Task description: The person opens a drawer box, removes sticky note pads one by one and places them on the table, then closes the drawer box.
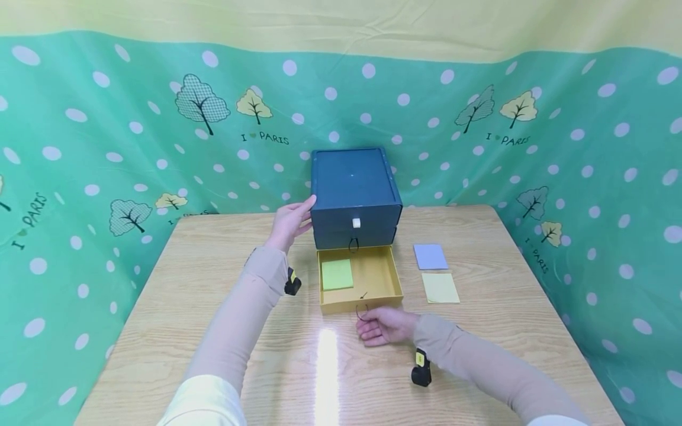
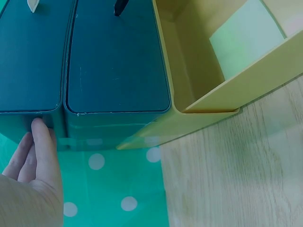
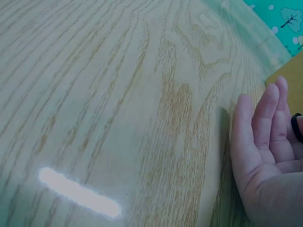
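A dark blue drawer cabinet [image 1: 354, 183] stands at the back of the table, its yellow bottom drawer [image 1: 396, 278] pulled out towards me. Inside that drawer, at the left, lies a green sticky note pad [image 1: 337, 274]. My left hand [image 1: 290, 223] rests against the cabinet's left side, fingers extended, as the left wrist view also shows. At the drawer's front, my right hand [image 1: 386, 325] holds the dark pull loop [image 1: 358, 312] with curled fingers. Part of this loop [image 3: 297, 127] shows at the right wrist view's edge.
Right of the drawer, a blue-violet note pad [image 1: 430, 257] and a pale yellow one [image 1: 440, 288] lie on the wooden table [image 1: 213, 266]. A white knob [image 1: 356, 223] and another dark loop [image 1: 353, 245] mark the upper drawers. A green dotted curtain [image 1: 341, 94] surrounds the table.
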Action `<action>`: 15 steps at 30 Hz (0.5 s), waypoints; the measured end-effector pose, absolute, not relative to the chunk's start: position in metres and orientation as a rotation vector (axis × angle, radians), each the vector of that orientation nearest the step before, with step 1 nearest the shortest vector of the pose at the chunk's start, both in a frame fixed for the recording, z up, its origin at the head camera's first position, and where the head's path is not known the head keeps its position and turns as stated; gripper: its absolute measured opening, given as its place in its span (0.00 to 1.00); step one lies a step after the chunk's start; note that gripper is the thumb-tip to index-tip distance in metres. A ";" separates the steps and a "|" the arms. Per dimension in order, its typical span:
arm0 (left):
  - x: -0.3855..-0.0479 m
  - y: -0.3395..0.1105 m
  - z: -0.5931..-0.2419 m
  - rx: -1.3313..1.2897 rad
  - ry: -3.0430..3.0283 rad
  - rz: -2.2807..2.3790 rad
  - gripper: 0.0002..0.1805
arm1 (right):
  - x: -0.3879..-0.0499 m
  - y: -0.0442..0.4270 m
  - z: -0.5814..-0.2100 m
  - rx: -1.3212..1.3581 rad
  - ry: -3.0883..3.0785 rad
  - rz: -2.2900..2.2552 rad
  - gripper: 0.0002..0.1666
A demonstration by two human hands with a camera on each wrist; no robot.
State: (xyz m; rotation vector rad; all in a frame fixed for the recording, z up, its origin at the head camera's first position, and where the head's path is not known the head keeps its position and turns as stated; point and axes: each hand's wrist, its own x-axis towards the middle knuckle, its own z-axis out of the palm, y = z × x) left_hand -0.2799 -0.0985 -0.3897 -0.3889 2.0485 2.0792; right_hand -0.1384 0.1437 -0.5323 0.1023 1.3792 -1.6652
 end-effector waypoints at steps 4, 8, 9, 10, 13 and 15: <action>-0.281 -0.098 -0.390 -0.382 2.042 2.096 0.40 | -0.136 0.145 -0.533 0.084 1.395 -1.639 0.17; -0.280 -0.098 -0.390 -0.383 2.042 2.096 0.39 | -0.133 0.144 -0.533 0.055 1.434 -1.583 0.18; -0.280 -0.098 -0.389 -0.383 2.043 2.095 0.39 | -0.131 0.143 -0.533 0.048 1.443 -1.572 0.18; -0.280 -0.099 -0.389 -0.383 2.045 2.092 0.39 | -0.130 0.143 -0.533 0.041 1.450 -1.559 0.18; -0.279 -0.098 -0.389 -0.383 2.045 2.095 0.38 | -0.127 0.140 -0.532 0.030 1.466 -1.532 0.18; -0.279 -0.098 -0.389 -0.383 2.041 2.100 0.38 | -0.126 0.140 -0.531 0.028 1.472 -1.530 0.19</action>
